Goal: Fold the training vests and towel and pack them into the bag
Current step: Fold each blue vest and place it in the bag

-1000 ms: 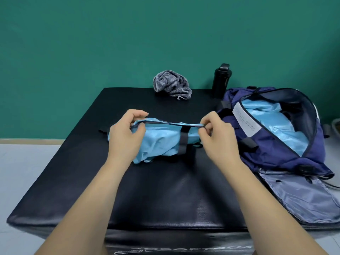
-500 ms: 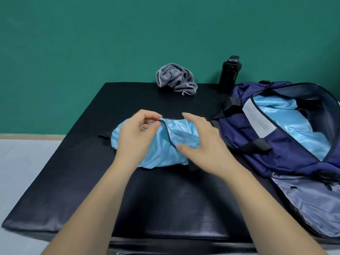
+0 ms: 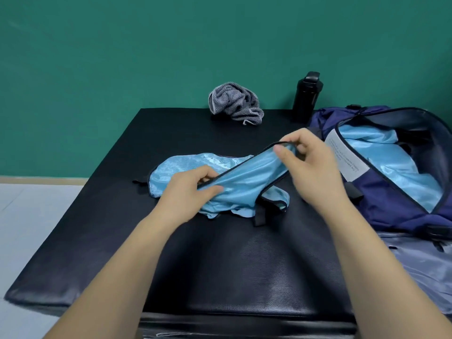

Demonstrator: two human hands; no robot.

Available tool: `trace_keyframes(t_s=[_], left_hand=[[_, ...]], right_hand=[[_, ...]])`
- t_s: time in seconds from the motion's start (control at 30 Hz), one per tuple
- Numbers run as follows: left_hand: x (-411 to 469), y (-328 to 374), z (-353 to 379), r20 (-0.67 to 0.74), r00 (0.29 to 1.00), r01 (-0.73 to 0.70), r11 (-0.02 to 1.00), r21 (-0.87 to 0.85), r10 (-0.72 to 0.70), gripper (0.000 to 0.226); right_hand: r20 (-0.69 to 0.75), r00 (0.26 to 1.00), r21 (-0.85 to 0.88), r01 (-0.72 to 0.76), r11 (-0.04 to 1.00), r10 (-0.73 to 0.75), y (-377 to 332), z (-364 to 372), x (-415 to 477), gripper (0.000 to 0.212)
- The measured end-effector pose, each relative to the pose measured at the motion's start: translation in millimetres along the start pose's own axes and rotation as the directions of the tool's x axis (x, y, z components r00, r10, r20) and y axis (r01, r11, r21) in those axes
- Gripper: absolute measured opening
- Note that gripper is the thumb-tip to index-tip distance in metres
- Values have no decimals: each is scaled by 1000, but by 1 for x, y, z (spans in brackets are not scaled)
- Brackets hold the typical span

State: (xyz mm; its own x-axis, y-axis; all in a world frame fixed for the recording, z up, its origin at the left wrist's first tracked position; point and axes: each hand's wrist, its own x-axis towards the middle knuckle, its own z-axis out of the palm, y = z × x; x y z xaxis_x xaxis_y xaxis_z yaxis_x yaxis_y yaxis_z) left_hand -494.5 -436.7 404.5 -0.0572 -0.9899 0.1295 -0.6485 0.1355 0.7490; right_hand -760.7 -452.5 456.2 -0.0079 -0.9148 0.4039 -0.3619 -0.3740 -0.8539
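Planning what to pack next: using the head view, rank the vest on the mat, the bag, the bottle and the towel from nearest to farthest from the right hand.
1. Vest, pinched by the right hand.
2. Bag, just right.
3. Bottle, straight behind.
4. Towel, back left.

A plain teal-green wall (image 3: 122, 57) fills the view beyond the left hand (image 3: 186, 192), softly and evenly lit. Well to the left of that hand, a pale tan skirting strip (image 3: 41, 179) runs along the wall's foot above a light grey floor (image 3: 29, 216). Beneath the hand spreads a black padded bench (image 3: 220, 265), its textured top showing a dull sheen toward the near edge.
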Motion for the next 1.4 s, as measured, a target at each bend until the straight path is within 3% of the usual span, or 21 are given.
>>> trace_keyframes(t_s=[0.17,0.27,0.33,0.43,0.53,0.63,0.73,0.93,1.07,1.17,1.27,1.3,1.4], left_hand=[[9,-12,-18,-142,989,50,999,16,-47,12],[9,-10,-24,-240,970,42,999,-5,-42,14],[7,-4,-23,-256,967,16,1000,-15,-19,10],[3,8,-17,-277,959,-63,998,-25,53,8],[0,20,-6,-295,941,-175,984,-9,165,12],[-4,30,1,-251,940,-240,971,-3,231,15],[-4,32,-3,-256,932,-258,966,26,256,18],[-2,19,-23,-308,946,-124,991,-44,105,24],[-1,25,-26,-325,945,-114,973,-203,43,17],[-2,34,-18,-331,943,-129,959,-252,39,16],[-4,48,-8,-322,941,-190,954,-232,109,16],[-4,53,-4,-315,938,-219,950,-222,142,16],[-5,60,2,-271,946,-248,935,-252,178,13]], right_hand=[[-227,974,-133,-23,991,-8,13,-27,6,8],[-283,959,-278,-102,955,20,20,-30,4,7],[-225,974,-386,-104,917,16,21,-21,3,15],[30,998,-512,69,856,-63,14,9,-6,49],[253,963,-402,194,895,-95,2,42,-19,65],[287,950,-346,220,912,-120,1,62,-24,43],[231,965,-314,198,929,-127,-1,56,-17,11],[-14,1000,-247,8,969,-12,3,13,0,14],[-54,998,-380,-58,923,41,10,7,4,15],[112,994,-496,43,868,14,3,19,-3,40],[298,952,-367,180,913,-68,-10,42,-16,73],[314,945,-296,187,937,-89,-13,49,-20,71],[248,966,-188,125,974,-76,-20,57,-22,35]])
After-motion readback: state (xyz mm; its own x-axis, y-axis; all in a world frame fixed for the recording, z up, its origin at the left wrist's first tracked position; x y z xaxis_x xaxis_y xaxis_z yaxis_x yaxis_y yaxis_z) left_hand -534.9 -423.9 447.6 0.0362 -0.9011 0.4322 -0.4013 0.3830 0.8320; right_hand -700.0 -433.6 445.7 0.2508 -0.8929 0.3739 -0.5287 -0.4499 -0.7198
